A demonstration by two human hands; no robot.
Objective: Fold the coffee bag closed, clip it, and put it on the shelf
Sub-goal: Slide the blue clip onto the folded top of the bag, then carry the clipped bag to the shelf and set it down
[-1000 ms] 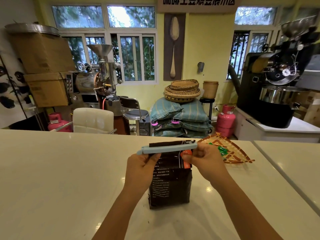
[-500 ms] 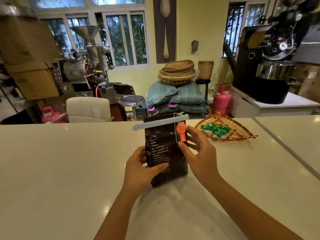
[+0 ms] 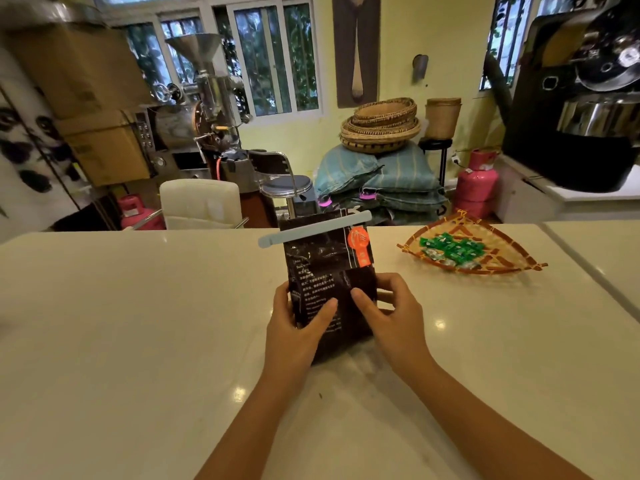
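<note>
A dark brown coffee bag [image 3: 323, 268] with white print and an orange label stands upright on the white counter [image 3: 121, 323]. A long pale blue clip [image 3: 313, 229] is clamped across its folded top, sticking out on both sides. My left hand [image 3: 296, 325] grips the bag's lower left side, thumb across the front. My right hand [image 3: 391, 311] grips its lower right side. No shelf is in view.
A woven triangular tray [image 3: 474, 249] with green wrapped sweets lies on the counter to the right. A seam [image 3: 588, 271] splits the counter at the far right. Beyond the counter stand a white chair [image 3: 201, 202], a stool, coffee roasters, sacks and pink gas cylinders.
Both hands left the clip at the bag's top and slid down to grip the bag's lower sides. The clip stays clamped on the bag. The camera tilted down.
</note>
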